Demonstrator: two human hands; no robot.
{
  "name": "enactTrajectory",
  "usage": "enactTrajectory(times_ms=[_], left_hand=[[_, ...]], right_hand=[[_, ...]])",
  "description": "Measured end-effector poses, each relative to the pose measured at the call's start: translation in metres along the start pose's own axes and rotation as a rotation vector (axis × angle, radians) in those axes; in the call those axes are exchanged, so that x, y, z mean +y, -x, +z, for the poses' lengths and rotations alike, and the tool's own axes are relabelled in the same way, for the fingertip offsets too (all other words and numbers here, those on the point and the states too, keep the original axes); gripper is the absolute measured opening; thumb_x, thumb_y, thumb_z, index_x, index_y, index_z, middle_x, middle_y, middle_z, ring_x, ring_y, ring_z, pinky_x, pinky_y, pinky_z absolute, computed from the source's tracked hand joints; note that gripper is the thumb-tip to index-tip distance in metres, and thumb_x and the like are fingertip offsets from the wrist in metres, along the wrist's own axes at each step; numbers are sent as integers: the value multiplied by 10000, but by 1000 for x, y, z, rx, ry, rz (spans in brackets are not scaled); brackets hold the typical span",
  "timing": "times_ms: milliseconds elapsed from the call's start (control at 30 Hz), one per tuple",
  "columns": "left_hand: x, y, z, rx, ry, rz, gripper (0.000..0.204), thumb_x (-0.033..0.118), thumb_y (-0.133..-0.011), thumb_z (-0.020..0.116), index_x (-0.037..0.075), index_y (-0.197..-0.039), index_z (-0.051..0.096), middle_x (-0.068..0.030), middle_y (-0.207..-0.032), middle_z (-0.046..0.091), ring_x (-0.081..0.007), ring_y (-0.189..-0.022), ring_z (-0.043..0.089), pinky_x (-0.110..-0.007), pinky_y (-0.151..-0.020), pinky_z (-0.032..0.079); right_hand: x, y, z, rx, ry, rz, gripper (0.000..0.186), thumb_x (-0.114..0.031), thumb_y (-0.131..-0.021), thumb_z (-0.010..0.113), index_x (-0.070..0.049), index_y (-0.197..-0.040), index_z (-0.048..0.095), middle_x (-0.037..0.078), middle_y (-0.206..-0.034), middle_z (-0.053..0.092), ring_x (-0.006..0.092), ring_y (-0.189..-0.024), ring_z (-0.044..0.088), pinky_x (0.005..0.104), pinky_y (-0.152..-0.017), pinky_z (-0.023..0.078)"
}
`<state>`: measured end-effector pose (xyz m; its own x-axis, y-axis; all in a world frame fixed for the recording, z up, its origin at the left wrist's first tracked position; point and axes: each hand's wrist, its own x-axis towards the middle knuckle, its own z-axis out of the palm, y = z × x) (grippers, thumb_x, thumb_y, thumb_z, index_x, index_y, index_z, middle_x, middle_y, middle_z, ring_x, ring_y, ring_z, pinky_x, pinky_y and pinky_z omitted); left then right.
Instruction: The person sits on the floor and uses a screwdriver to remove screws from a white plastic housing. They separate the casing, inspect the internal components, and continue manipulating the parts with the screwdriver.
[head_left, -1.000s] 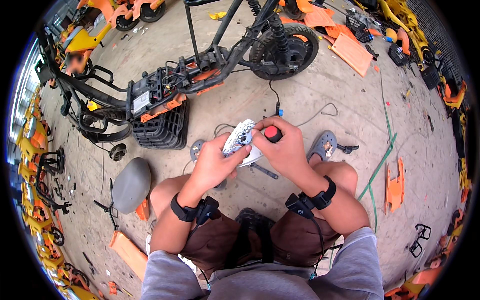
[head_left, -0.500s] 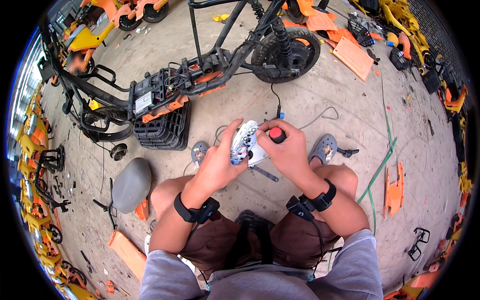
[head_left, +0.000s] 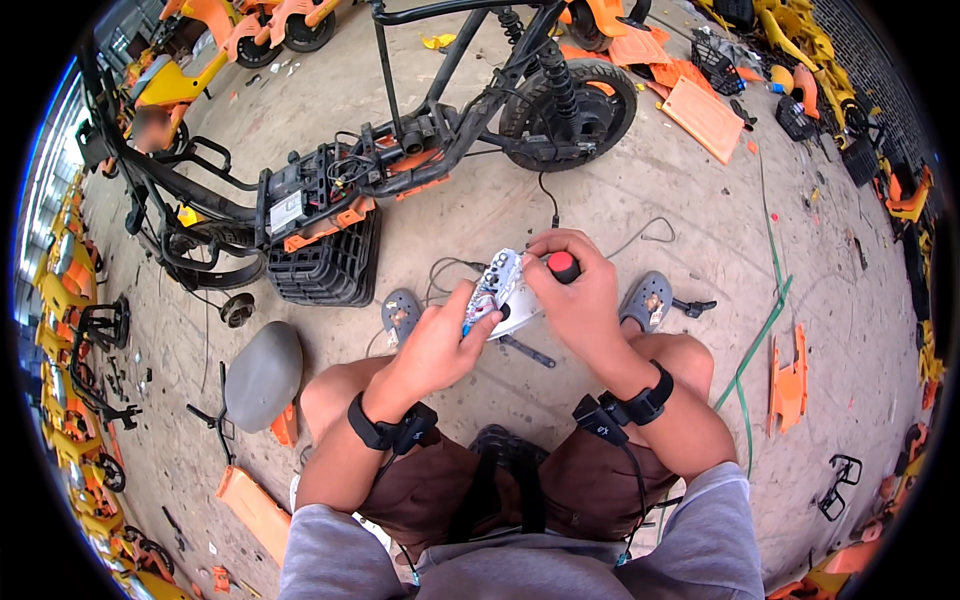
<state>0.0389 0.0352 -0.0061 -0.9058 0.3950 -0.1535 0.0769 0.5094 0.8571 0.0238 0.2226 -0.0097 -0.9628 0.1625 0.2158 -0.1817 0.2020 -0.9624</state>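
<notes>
My left hand (head_left: 438, 342) is closed round a small white-and-blue part (head_left: 496, 279) with dark round holes along its edge and thin wires inside, which looks like an electrical housing. In my right hand (head_left: 590, 298) is a screwdriver (head_left: 562, 264), its red-topped black handle pointing up toward me. My fingers hide its shaft, so I cannot tell whether the tip touches the part. Below both hands shows a white rounded piece (head_left: 519, 318) with a dark spot; whether it joins the held part is unclear.
A stripped scooter frame (head_left: 440, 110) with a rear wheel (head_left: 600, 115) lies ahead, a black crate (head_left: 325, 262) against it. A grey seat (head_left: 263, 372) sits at left. Cables (head_left: 640, 235) and a black bar (head_left: 527, 350) lie on the floor. Orange panels (head_left: 703, 118) are scattered around.
Both hands have shifted slightly. The left fingers have come down and the held part is turned a little; the screwdriver handle has moved slightly right and up.
</notes>
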Motion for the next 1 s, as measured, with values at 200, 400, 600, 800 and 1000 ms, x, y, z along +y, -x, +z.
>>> enactTrajectory(times_ms=[200,400,600,800,1000], left_hand=[[0,-1,2,65,36,66,224,192,-964,621,25,-1036,490,-78,-659,577,-121,-486,564,-301,-439,433],[-1,-2,8,96,140,43,237,195,-978,591,39,-1140,515,-55,-708,585,-91,-497,533,-262,-429,419],[3,-4,5,7,271,31,378,127,-975,567,57,-1335,480,-25,-759,582,-84,-520,523,-241,-436,422],[3,-8,-1,-107,584,-179,382,157,-932,652,30,-1234,454,-17,-762,565,-70,-509,490,-237,-427,372],[-3,-9,1,-76,626,-181,389,115,-897,698,60,-1154,412,-1,-726,543,-37,-461,405,-221,-385,254]], right_hand=[[-10,1,-1,-122,-199,49,113,-45,-817,675,35,-893,657,108,-1035,698,176,-905,655,290,-828,505],[-8,3,1,-93,-138,-6,141,-52,-822,680,35,-933,673,105,-990,716,155,-886,663,290,-815,517],[-10,5,1,-80,-126,-28,158,-70,-824,690,27,-949,689,105,-940,721,148,-857,669,283,-793,521],[-13,7,3,-101,-126,-8,157,-77,-830,689,26,-948,692,99,-900,720,126,-835,666,273,-766,524],[-11,2,1,-105,-135,-39,128,-58,-814,695,24,-912,684,103,-953,699,160,-897,659,291,-817,510]])
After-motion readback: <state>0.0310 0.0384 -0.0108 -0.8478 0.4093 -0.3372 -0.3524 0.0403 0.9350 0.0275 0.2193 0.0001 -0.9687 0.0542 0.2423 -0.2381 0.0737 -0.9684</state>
